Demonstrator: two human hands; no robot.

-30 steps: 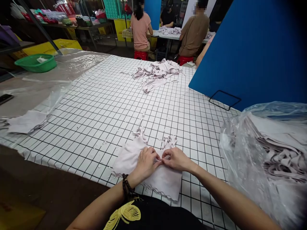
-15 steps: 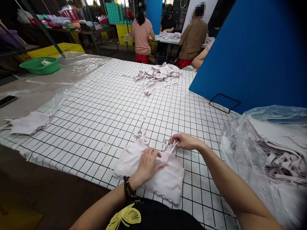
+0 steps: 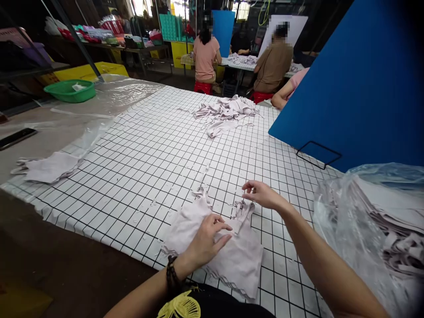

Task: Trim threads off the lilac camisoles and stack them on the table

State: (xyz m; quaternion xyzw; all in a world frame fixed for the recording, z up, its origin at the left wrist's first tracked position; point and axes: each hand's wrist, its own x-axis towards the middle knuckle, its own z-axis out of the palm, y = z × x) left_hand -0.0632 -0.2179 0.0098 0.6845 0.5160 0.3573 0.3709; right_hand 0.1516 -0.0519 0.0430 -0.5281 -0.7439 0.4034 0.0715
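Observation:
A pale pinkish camisole top (image 3: 238, 258) with thin straps and a scalloped hem lies in front of me on the checked tablecloth. My left hand (image 3: 210, 236) is over its middle, fingers spread and holding nothing; whether the palm touches the cloth I cannot tell. Just above the bunched right strap (image 3: 244, 210), my right hand (image 3: 261, 194) hovers with fingers bent and apart, nothing between them. The left strap (image 3: 201, 193) lies loosely curled on the table.
A heap of similar garments (image 3: 228, 110) lies at the table's far side. Folded ones (image 3: 54, 167) sit at left, near a phone (image 3: 18, 138) and a green basin (image 3: 70, 92). At right stand a clear bag of garments (image 3: 344, 221) and a blue board (image 3: 357, 88). Several people sit beyond.
My right hand has let go of the strap and lifted slightly off it. My left hand's fingers have risen and spread. The view has shifted a little.

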